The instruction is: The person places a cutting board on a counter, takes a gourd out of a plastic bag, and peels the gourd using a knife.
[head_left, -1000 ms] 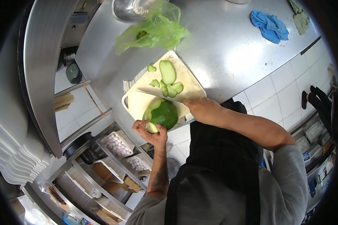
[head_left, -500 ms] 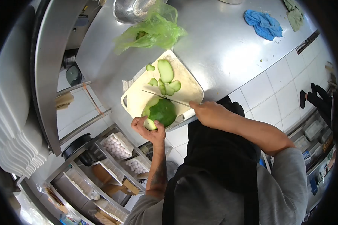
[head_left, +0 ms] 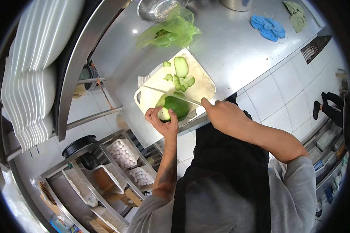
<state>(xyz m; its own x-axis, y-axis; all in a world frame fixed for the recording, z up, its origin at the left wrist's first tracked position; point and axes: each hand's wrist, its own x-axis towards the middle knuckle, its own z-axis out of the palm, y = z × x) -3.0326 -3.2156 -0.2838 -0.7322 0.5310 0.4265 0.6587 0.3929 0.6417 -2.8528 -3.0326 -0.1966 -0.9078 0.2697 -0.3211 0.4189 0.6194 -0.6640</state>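
Note:
A large dark green melon-like fruit (head_left: pixel 179 107), pale where some rind is cut off, rests at the near edge of a cream cutting board (head_left: pixel 203 79). Its pale cut end faces my left hand (head_left: pixel 164 125), whose fingers and thumb are closed around that end. In my right hand (head_left: pixel 221 115) is a long kitchen knife (head_left: pixel 168 93), gripped by the handle. The blade lies across the top of the fruit, pointing left; I cannot tell how deep it sits. Several cut-off rind slices (head_left: pixel 181 67) lie on the far part of the board.
Beyond the board on the steel table (head_left: pixel 229 50) are a green plastic bag (head_left: pixel 175 33), a metal colander (head_left: pixel 153 11), a blue cloth (head_left: pixel 267 28) and a green cloth (head_left: pixel 295 16). Stacked white plates (head_left: pixel 35 77) stand left. Egg trays (head_left: pixel 122 153) sit on the lower shelf. Another person's legs (head_left: pixel 332 108) show right.
The knife has shifted left over the fruit, and its blade now shows a brighter, broader side. My left hand still holds the fruit's end. The whole view has turned slightly.

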